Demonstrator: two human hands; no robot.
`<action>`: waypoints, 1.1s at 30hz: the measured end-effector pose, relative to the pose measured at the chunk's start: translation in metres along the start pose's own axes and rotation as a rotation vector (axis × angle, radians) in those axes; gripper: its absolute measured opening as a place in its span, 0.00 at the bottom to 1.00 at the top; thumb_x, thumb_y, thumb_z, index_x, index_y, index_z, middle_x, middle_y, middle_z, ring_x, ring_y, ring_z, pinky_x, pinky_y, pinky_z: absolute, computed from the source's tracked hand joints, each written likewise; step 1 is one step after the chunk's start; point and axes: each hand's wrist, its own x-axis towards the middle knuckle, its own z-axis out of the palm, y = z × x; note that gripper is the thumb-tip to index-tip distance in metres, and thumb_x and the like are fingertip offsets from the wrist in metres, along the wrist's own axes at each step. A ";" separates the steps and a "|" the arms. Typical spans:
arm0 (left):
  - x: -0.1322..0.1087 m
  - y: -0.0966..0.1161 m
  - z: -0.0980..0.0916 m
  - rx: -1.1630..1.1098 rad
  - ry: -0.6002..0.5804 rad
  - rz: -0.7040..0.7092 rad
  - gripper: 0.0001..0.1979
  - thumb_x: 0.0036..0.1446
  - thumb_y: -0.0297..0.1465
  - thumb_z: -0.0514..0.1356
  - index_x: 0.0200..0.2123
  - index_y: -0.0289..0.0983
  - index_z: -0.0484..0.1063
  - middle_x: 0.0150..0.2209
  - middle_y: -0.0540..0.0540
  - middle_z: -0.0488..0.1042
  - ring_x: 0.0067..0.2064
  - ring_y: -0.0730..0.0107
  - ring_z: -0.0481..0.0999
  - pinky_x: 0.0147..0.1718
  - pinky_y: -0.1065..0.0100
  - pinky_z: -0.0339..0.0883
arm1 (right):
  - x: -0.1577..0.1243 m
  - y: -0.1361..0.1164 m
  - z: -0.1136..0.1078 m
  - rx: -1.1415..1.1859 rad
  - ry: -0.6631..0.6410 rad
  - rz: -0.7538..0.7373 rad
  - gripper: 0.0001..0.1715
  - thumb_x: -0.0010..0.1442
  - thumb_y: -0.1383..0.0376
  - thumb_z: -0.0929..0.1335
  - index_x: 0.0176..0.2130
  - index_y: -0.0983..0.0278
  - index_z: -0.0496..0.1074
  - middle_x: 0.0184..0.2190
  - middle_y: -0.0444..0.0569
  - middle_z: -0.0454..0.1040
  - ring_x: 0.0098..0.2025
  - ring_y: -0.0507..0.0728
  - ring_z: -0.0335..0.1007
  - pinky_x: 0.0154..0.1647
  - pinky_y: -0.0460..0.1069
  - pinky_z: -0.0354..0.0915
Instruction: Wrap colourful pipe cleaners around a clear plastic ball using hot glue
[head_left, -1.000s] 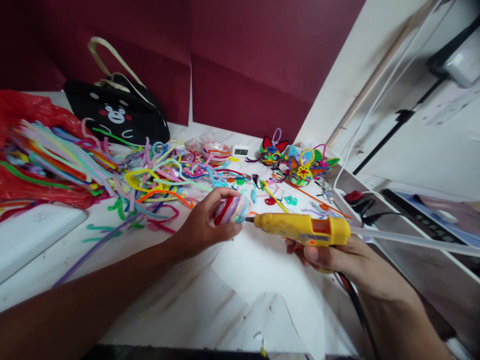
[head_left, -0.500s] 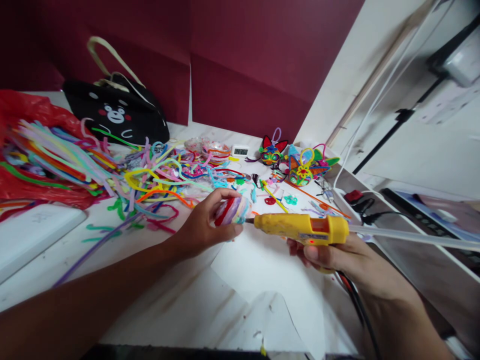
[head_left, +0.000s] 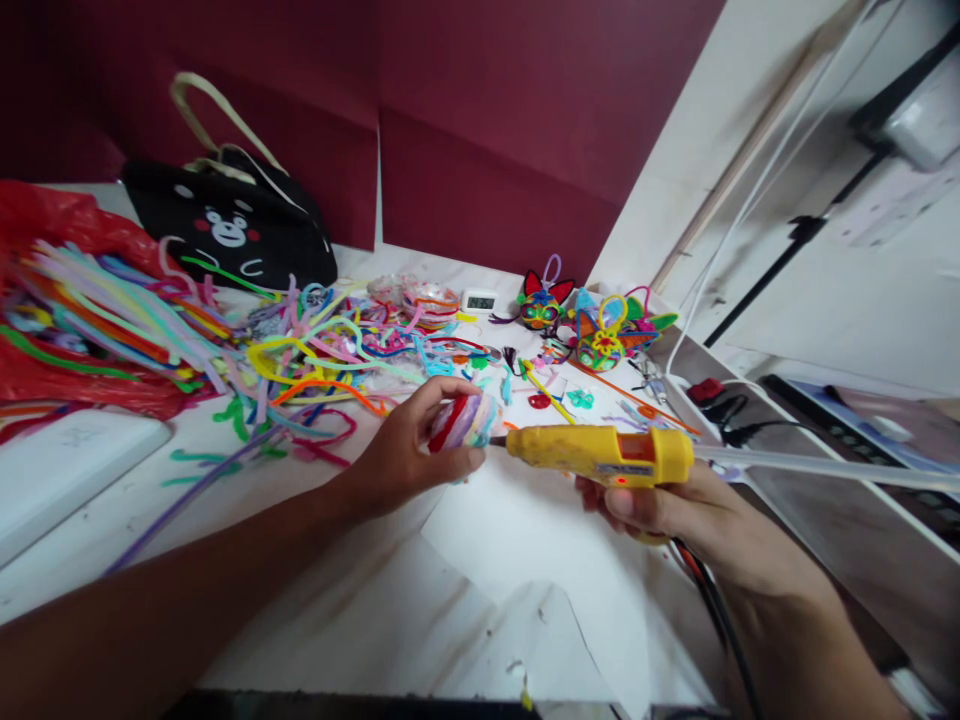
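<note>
Between the thumb and fingers of my left hand point(head_left: 420, 445) is a small rounded ball wrapped in pipe cleaners point(head_left: 469, 420), striped red, lilac, white and pale blue. My right hand point(head_left: 660, 505) is closed around the handle of a yellow hot glue gun point(head_left: 592, 455), its small red light lit. The gun's metal nozzle point(head_left: 498, 441) points left and meets the right side of the ball, close by my left thumb. A long clear glue stick point(head_left: 810, 467) sticks out of the gun's back end. Any glue at the tip is too small to make out.
Loose pipe cleaners point(head_left: 337, 350) heap at the left, spilling from a red plastic bag point(head_left: 90, 215). Behind stand a black bag point(head_left: 232, 235), a small digital clock point(head_left: 478, 301) and colourful finished figures point(head_left: 600, 335). White paper point(head_left: 555, 540) lies below my hands; a black cord point(head_left: 724, 620) hangs from the gun.
Almost nothing differs. The glue gun and my right hand have shifted very slightly left, with the nozzle still at the ball; my left hand keeps its hold.
</note>
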 end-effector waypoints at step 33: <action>0.001 0.004 0.001 0.034 0.040 -0.077 0.27 0.41 0.33 0.66 0.46 0.39 0.65 0.42 0.48 0.69 0.39 0.66 0.71 0.34 0.67 0.65 | -0.004 0.000 0.002 -0.375 0.091 -0.092 0.20 0.65 0.49 0.65 0.45 0.58 0.78 0.47 0.51 0.77 0.50 0.64 0.72 0.52 0.58 0.69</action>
